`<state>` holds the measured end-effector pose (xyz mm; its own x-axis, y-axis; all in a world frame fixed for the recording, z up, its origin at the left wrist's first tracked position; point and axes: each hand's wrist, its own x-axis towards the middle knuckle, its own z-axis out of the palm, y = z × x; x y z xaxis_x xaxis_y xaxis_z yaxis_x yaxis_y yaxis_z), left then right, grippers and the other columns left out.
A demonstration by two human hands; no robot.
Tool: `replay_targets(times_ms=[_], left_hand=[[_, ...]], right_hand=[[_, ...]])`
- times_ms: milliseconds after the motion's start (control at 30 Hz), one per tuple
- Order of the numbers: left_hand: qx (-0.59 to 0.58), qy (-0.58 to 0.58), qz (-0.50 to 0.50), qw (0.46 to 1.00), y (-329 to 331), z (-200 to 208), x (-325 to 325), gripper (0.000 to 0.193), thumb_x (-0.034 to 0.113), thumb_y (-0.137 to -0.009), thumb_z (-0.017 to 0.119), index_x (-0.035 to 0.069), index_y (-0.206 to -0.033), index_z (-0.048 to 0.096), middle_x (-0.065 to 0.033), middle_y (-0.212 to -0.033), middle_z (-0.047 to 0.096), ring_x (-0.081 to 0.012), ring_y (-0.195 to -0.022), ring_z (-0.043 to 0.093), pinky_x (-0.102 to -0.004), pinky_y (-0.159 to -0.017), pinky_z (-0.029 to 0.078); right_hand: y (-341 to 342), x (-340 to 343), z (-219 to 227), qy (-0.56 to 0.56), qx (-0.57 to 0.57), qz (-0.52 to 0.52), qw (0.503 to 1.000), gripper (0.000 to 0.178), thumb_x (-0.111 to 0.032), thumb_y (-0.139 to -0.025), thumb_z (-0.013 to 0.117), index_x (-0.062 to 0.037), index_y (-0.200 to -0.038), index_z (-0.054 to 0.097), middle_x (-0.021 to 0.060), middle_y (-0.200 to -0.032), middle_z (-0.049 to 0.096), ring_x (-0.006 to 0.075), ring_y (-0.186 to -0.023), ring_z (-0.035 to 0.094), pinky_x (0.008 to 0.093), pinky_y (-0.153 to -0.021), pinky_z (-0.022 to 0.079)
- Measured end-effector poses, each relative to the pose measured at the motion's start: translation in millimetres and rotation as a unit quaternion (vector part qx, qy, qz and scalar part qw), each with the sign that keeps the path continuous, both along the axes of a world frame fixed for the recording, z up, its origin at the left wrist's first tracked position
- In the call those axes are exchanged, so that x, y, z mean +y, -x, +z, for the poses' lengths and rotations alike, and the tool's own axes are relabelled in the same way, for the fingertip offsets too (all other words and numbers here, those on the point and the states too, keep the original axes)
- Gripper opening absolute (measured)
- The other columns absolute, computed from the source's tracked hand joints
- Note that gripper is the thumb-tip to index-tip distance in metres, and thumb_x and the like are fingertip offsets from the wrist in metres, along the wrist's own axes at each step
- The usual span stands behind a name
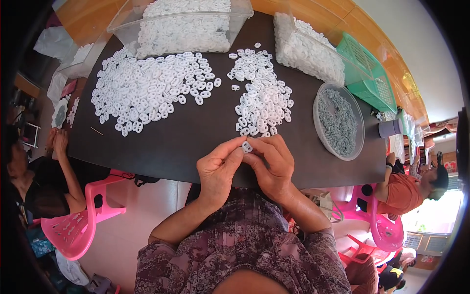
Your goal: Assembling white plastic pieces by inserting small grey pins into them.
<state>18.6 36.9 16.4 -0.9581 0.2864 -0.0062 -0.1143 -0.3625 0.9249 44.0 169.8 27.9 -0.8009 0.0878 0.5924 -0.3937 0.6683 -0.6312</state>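
Observation:
Near the table's front edge, my left hand point(215, 171) and my right hand point(274, 169) meet at their fingertips. Between them they pinch a small white oval plastic piece with two holes point(246, 147); part of it is hidden by my fingers. Just beyond my fingertips lies a narrow pile of similar white pieces point(262, 98). A larger, wider pile of white two-holed pieces point(147, 90) spreads over the table to the left. On the right, a round clear tub point(360, 142) holds many tiny grey coiled-looking parts point(338, 122).
Clear bins of white pieces point(181, 27) point(308, 51) stand at the back of the dark table point(161, 152). A green basket point(377, 88) and a purple-grey cylinder point(390, 129) are at the right. A thin stick point(97, 131) lies left. People sit at both sides, near pink chairs point(81, 225).

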Motion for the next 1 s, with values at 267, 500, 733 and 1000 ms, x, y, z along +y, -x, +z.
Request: replay_targets(times_ms=[267, 500, 733, 1000], left_hand=[[0.018, 0.025, -0.027, 0.999, 4.2, -6.1, -5.3, 0.025, 0.004, -0.093, 0.055, -0.003, -0.117, 0.061, -0.0013, -0.09, 0.064, -0.0036, -0.076, 0.055, -0.0166, -0.064, 0.044], [0.03, 0.032, -0.05, 0.998, 4.0, -6.1, -8.0, 0.027, 0.004, -0.093, 0.055, -0.002, -0.119, 0.059, -0.0043, -0.088, 0.066, -0.0082, -0.076, 0.061, -0.0216, -0.072, 0.051], [0.024, 0.029, -0.033, 0.999, 1.7, -7.0, -7.4, 0.027, 0.004, -0.093, 0.055, -0.002, -0.119, 0.059, -0.0034, -0.086, 0.065, -0.0078, -0.076, 0.06, -0.0204, -0.071, 0.049], [-0.012, -0.018, -0.004, 1.0, 1.5, 1.0, -7.5, 0.024, 0.002, -0.09, 0.057, -0.004, -0.113, 0.063, -0.0024, -0.093, 0.064, -0.0049, -0.084, 0.057, -0.0184, -0.077, 0.045]], right_hand=[[-2.4, -0.3, 1.3, 0.017, -0.02, 0.007, 1.0, 0.031, 0.005, -0.071, 0.07, -0.0002, -0.101, 0.065, 0.0114, -0.087, 0.062, 0.0257, -0.074, 0.059, 0.0323, -0.063, 0.048], [-5.4, 3.4, 4.2, 0.152, -0.127, 0.051, 0.979, 0.021, 0.009, -0.082, 0.059, 0.0037, -0.102, 0.065, 0.0083, -0.089, 0.061, 0.0131, -0.077, 0.058, 0.0254, -0.065, 0.048], [-5.7, 1.7, 3.0, 0.138, -0.127, 0.051, 0.981, 0.023, 0.009, -0.081, 0.06, 0.0026, -0.103, 0.064, 0.0084, -0.089, 0.06, 0.0127, -0.075, 0.057, 0.0236, -0.066, 0.047], [-1.5, -4.7, 1.1, -0.012, -0.016, 0.031, 0.999, 0.039, 0.004, -0.067, 0.072, 0.0002, -0.104, 0.063, 0.0112, -0.087, 0.059, 0.0243, -0.07, 0.055, 0.0328, -0.06, 0.046]])
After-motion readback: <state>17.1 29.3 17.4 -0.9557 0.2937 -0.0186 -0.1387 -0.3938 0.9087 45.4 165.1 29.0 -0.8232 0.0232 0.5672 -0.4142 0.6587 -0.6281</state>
